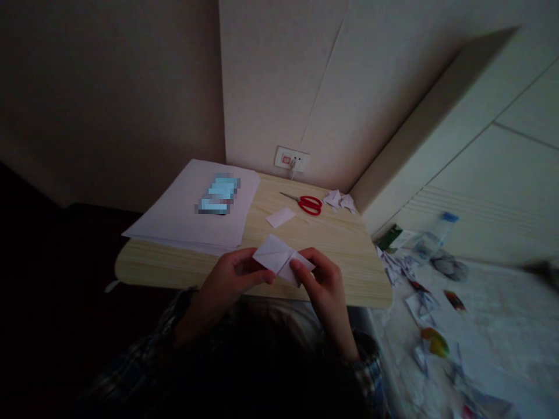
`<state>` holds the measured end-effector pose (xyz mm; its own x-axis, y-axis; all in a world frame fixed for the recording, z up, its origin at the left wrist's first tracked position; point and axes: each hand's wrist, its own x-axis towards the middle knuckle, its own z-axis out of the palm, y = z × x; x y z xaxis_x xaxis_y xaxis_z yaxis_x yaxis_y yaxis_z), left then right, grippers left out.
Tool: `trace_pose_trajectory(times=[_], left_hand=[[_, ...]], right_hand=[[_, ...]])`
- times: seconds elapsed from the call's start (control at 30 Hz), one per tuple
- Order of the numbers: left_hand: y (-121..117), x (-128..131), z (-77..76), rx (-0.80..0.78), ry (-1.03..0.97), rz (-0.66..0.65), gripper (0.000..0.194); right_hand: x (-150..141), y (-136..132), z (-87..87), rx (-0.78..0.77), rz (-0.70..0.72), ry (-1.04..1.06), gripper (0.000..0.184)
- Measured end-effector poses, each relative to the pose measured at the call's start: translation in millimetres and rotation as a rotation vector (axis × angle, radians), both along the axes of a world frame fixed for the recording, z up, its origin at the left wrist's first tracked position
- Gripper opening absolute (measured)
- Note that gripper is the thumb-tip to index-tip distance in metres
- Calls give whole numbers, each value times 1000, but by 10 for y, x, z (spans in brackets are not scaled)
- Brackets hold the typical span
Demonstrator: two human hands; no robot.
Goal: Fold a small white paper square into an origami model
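Above the near edge of the small wooden-topped table [345, 262], a folded piece of white paper [273, 252] is held between both hands. My left hand [231, 276] pinches its left side, thumb underneath along the lower edge. My right hand [321, 273] grips the right part, its thumb pressed on the paper's face. Creases and a slanting gap divide the paper into two sections. Just beyond it lies a small white paper rectangle [280, 217]. Scissors [309, 205] with red handles rest farther back, blades pointing left.
A stack of white sheets [174, 215] covers the table's left, with a blurred-out phone [219, 194] on it. Folded paper shapes [339, 200] sit at the back right corner. A wall socket [292, 159] is behind. On the right, a bed [502, 314] bears a plastic bottle [437, 235] and paper scraps.
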<state>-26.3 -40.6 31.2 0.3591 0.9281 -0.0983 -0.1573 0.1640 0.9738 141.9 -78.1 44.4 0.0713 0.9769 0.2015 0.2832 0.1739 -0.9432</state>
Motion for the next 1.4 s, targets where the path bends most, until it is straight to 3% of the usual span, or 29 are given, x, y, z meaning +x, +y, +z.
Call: trace_pose_trajectory(times=[0.2, 0.6, 1.0, 1.4], left_hand=[[-1, -4, -22, 8, 25, -7, 9], [-12, -6, 49, -21, 71, 50, 8], [-8, 3, 3, -6, 69, 57, 11], [-33, 9, 87, 58, 137, 77, 13]], right_hand=[[-31, -14, 17, 0, -4, 13, 21], [-55, -27, 35, 8, -3, 3, 24], [-100, -31, 43, 30, -14, 2, 25], [-127, -41, 33, 21, -26, -3, 25]])
